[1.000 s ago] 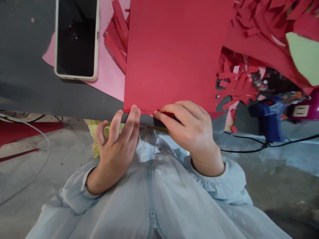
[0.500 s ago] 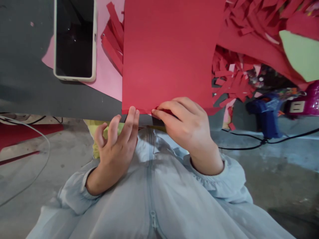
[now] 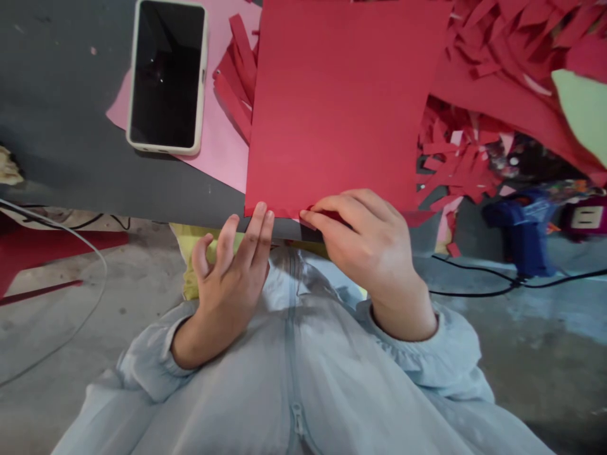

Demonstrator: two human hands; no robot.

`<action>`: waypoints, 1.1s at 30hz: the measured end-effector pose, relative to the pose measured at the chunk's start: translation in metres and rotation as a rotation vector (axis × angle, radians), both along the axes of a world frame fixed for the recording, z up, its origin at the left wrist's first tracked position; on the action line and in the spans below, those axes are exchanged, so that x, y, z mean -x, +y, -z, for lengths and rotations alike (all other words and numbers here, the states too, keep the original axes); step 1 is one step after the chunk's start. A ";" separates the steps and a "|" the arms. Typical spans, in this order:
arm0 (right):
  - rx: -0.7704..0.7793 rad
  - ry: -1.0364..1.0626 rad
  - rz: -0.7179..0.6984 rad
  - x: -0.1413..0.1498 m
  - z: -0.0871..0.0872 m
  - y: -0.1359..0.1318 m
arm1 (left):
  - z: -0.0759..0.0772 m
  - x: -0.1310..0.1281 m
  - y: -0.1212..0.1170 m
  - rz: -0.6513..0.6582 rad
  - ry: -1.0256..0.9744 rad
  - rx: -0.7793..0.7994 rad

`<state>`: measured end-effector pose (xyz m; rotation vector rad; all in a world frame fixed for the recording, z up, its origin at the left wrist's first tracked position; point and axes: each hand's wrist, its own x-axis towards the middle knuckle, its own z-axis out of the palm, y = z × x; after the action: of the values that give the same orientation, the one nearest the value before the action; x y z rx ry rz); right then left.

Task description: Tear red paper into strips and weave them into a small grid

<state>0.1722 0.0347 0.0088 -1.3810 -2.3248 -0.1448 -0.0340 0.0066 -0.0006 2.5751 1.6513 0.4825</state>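
Note:
A large sheet of red paper [image 3: 339, 107] lies flat on the dark table, its near edge along the table's front edge. A narrow folded strip runs along that near edge. My left hand [image 3: 232, 284] rests two outstretched fingertips on the left end of the fold; its other visible fingers are spread and slightly bent, and the thumb is hidden. Near the middle of the same edge, my right hand [image 3: 372, 246] pinches the fold between thumb and forefinger, with its remaining fingers curled above the paper.
A phone [image 3: 165, 79] in a pale case lies on pink paper [image 3: 220, 151] at left, beside red strips [image 3: 232, 82]. Right of the sheet are many red paper scraps [image 3: 455, 151], green paper [image 3: 581, 110], a blue glue gun [image 3: 526, 234] and a black cable [image 3: 469, 294].
The view has shifted, so the table and its things appear farther right. Both hands keep nearly the same grip and place on the paper's near edge.

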 end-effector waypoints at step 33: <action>-0.040 -0.151 -0.034 0.020 0.002 0.003 | 0.005 -0.003 -0.002 0.005 0.106 -0.154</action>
<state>0.1518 0.0372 0.0065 -1.3523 -2.4524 -0.2938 -0.0312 0.0051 -0.0051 2.7593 1.7029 0.5000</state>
